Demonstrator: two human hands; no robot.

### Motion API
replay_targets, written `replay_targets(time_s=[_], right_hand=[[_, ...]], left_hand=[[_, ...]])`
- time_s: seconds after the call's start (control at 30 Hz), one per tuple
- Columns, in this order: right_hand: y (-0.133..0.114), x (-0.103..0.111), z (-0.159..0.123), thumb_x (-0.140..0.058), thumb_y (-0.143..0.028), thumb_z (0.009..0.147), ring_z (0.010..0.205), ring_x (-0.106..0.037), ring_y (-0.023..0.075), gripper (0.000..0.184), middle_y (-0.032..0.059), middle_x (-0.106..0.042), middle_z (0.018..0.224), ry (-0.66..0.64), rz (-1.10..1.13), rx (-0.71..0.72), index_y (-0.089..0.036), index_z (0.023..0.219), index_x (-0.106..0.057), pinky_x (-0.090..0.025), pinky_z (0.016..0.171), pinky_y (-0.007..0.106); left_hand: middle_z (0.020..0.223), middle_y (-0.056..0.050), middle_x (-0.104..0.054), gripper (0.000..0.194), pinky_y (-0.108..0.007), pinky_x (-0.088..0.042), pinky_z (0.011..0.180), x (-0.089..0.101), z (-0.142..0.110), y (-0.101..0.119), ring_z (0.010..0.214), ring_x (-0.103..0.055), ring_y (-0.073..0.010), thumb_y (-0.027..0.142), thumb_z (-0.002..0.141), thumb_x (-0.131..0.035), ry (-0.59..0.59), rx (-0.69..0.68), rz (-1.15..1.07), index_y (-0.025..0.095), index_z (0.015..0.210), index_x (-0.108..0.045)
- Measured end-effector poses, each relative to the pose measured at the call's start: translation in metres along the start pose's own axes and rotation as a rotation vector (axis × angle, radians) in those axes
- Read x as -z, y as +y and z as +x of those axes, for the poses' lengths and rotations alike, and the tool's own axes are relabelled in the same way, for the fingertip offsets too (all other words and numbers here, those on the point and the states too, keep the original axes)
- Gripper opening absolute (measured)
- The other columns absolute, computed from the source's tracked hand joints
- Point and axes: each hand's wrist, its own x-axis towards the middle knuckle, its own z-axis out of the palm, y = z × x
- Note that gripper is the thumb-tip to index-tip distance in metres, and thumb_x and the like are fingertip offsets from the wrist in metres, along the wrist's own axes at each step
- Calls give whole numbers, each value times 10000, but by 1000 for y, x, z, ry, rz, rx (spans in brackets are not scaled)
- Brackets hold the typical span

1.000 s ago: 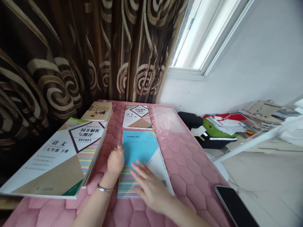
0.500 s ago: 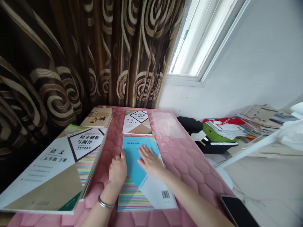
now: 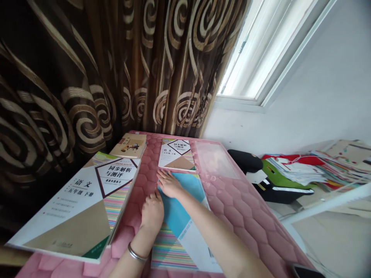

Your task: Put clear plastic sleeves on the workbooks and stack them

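A workbook (image 3: pixel 185 216) lies back cover up on the pink quilted tabletop in front of me, showing blue, white and striped areas. My left hand (image 3: pixel 152 211), with a silver bangle at the wrist, is at its left edge with curled fingers that appear to pinch that edge; the fingertips are partly hidden. Stretched flat across the book's upper left corner, my right hand (image 3: pixel 169 183) has its fingers apart and holds nothing. Just beyond lies a smaller-looking workbook (image 3: pixel 176 154) with a white and tan cover. A clear plastic sheet (image 3: pixel 218 160) lies to its right.
At left rises a stack of workbooks (image 3: pixel 78 208), with tan booklets (image 3: pixel 129 146) behind it. A dark phone (image 3: pixel 305 271) shows at the lower right edge. Patterned curtains (image 3: pixel 162 69) hang behind. Papers (image 3: pixel 298 170) and a black case (image 3: pixel 245 160) stand right of the table (image 3: pixel 246 216).
My right hand has slid from the middle of the blue cover to its upper left corner. My left hand stays at the left edge. The whole view has shifted slightly.
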Motion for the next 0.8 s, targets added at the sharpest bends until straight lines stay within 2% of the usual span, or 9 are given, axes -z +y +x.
replay_targets(time_s=[0.1,0.2,0.3,0.37,0.53,0.6,0.7,0.8], right_hand=[[0,2,15,-183,-358,974,1427,-139,198,562,98,-217,1532,33,-9,-81,-76,1446,-297,-94,1168,421],[-10,-4,3,-181,-384,977,1427,-134,218,577,101,-202,1532,65,-4,-101,-73,1452,-280,-115,1165,439],[-14,-11,-33,-165,-393,981,1426,-139,211,570,84,-194,1533,116,-5,-61,-98,1457,-275,-144,1165,433],[-5,-11,-67,-156,-417,980,1429,-120,204,585,78,-175,1537,140,-22,-73,-102,1465,-249,-144,1168,425],[39,1,-145,-146,-483,965,1425,-120,247,660,128,-159,1529,70,-106,-329,-50,1451,-255,-140,1158,493],[40,2,-164,-166,-488,962,1425,-116,251,656,126,-160,1527,69,-122,-348,-61,1451,-263,-127,1155,515],[7,-4,-180,-224,-479,958,1425,-99,263,658,136,-151,1526,52,-86,-258,-49,1454,-251,-143,1158,503],[-53,-14,-187,-337,-456,939,1423,-75,284,669,150,-104,1533,45,-5,-55,-53,1463,-233,-159,1165,479]], left_hand=[[874,-150,-609,435,-281,-538,600,0,0,-1,787,-642,-214,33,851,-319,11,-9,5,91,1204,-565],[874,-155,-615,433,-293,-540,602,2,0,-2,789,-645,-221,31,863,-286,-12,-16,-5,81,1176,-581],[891,-166,-619,423,-310,-544,618,5,-1,-3,810,-645,-232,58,889,-260,-17,-26,-13,72,1147,-596],[897,-168,-619,414,-304,-543,620,6,-1,-3,813,-645,-231,72,891,-286,-11,-34,-12,71,1190,-572],[882,-176,-616,422,-304,-536,602,5,0,-2,792,-645,-234,56,866,-313,-19,-52,-5,57,1210,-557],[874,-184,-615,414,-309,-532,598,5,1,-2,787,-645,-241,58,870,-292,-19,-59,1,48,1173,-576],[868,-187,-617,399,-312,-530,603,5,1,-2,787,-651,-247,64,879,-281,-15,-63,11,48,1130,-591],[872,-190,-626,386,-312,-531,616,5,1,-3,797,-659,-250,71,890,-281,-9,-75,9,45,1134,-579]])
